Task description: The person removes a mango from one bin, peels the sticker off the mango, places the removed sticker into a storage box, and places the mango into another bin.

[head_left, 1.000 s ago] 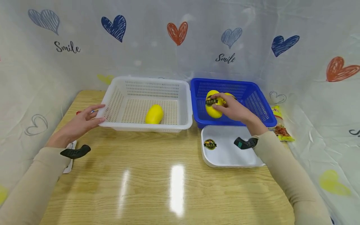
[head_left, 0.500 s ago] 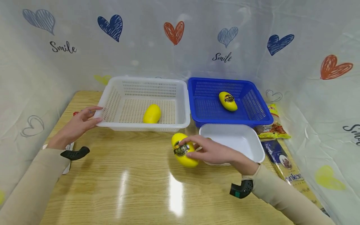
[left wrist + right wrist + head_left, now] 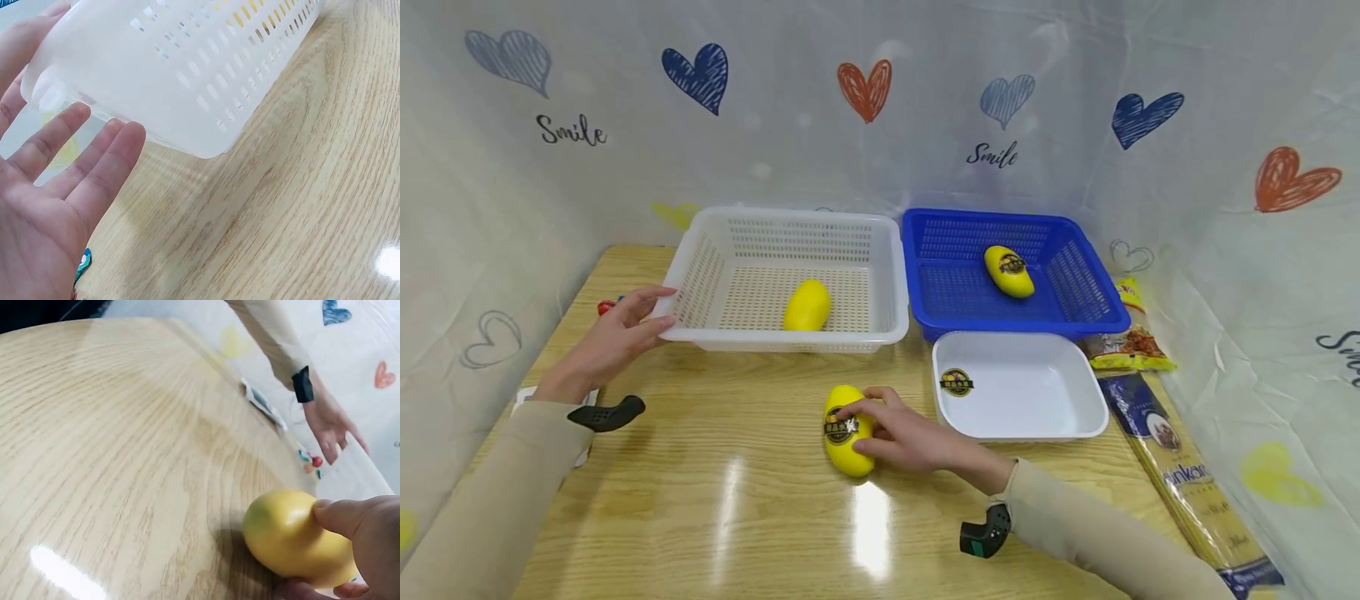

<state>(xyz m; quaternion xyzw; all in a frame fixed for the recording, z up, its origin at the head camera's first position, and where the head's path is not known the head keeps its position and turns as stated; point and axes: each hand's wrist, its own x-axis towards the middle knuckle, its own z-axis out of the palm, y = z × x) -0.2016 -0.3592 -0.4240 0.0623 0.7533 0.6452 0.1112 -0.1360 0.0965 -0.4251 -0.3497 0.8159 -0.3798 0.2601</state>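
Observation:
My right hand grips a yellow mango with a dark sticker, resting it on the wooden table in front of the baskets. The right wrist view shows the same mango on the table with my fingers curled over it. My left hand touches the left front corner of the white basket with straight fingers; the basket's wall fills that view. A plain yellow mango lies in the white basket. Another stickered mango lies in the blue basket.
A white tray with a loose round sticker sits in front of the blue basket. Snack packets and a long noodle pack lie along the right edge. A heart-printed curtain surrounds the table. Small coloured items lie beyond my left hand.
My right hand lifted the stickered mango out of the blue basket and brought it toward me, down onto the table left of the tray. The left hand stayed at the white basket.

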